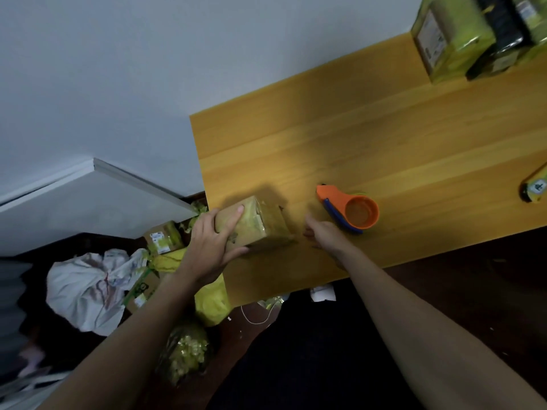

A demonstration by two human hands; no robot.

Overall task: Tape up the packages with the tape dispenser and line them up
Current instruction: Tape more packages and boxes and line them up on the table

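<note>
Left hand [211, 245] grips the package [257, 224]; right hand [322, 232], seemingly open and empty, is just beside the tape dispenser [347, 210], which lies ahead and to its right.

1. White label [432, 39] on the side of the yellow-green package [453, 37] at the table's far right corner: print too blurred to read.
2. Round sign on the yellow item [536, 189] at the right edge: illegible.
3. Labels on the cardboard boxes [161, 238] on the floor: no words or numbers readable.
</note>
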